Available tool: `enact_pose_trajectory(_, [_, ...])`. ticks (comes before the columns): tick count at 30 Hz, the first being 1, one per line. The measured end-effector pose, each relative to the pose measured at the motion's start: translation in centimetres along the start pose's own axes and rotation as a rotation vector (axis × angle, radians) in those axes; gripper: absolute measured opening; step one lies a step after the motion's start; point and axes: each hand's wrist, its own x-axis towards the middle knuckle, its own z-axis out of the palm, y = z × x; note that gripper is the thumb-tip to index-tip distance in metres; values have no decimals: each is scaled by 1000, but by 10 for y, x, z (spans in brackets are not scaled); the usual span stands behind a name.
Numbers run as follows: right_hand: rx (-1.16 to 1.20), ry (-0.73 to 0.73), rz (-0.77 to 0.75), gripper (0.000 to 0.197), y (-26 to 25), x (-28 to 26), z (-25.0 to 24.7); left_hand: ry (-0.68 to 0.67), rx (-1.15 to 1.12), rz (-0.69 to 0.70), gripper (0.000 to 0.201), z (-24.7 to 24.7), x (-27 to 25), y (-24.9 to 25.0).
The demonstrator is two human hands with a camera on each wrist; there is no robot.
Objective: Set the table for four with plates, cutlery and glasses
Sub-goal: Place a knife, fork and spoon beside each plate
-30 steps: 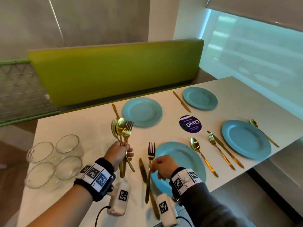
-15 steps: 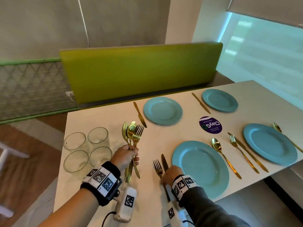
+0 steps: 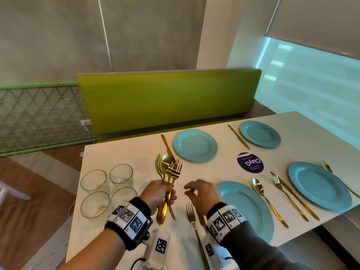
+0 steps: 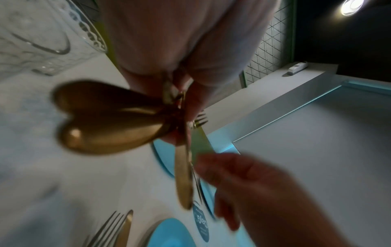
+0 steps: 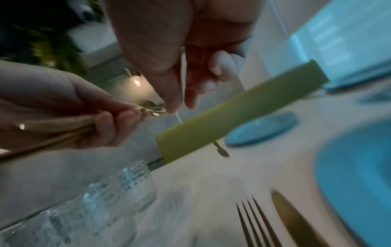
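My left hand (image 3: 169,194) grips a bundle of gold spoons and forks (image 3: 169,168) upright above the white table (image 3: 136,152); their handle ends (image 4: 110,117) fill the left wrist view. My right hand (image 3: 188,189) hovers just right of the bundle, fingers relaxed, holding nothing. Below it a gold fork (image 3: 191,217) lies left of the near blue plate (image 3: 247,209), with a knife (image 5: 296,222) beside it, half hidden under my wrist in the head view. A spoon (image 3: 261,193) lies right of that plate.
Several clear glasses (image 3: 109,190) stand grouped at the table's left end. Three more blue plates (image 3: 194,145) (image 3: 260,133) (image 3: 319,186) sit with gold cutlery beside them. A purple sticker (image 3: 250,162) marks the middle. A green bench back (image 3: 167,100) runs behind.
My right hand has let go of the fork beside the near plate and risen toward the bundle in my left hand. The left hand has kept its grip.
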Motion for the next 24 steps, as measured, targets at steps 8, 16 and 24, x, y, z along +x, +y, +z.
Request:
enact_pose_trajectory(8, [-178, -160, -427, 27, -28, 42, -24, -71, 172, 1, 24, 4, 15, 22])
enact_pose_trajectory(16, [-371, -397, -499, 30, -28, 120, -24, 82, 189, -9, 20, -8, 62, 57])
enact_pose_trajectory(24, [-540, -436, -209, 31, -16, 197, -10, 524, -10, 121, 13, -57, 128, 91])
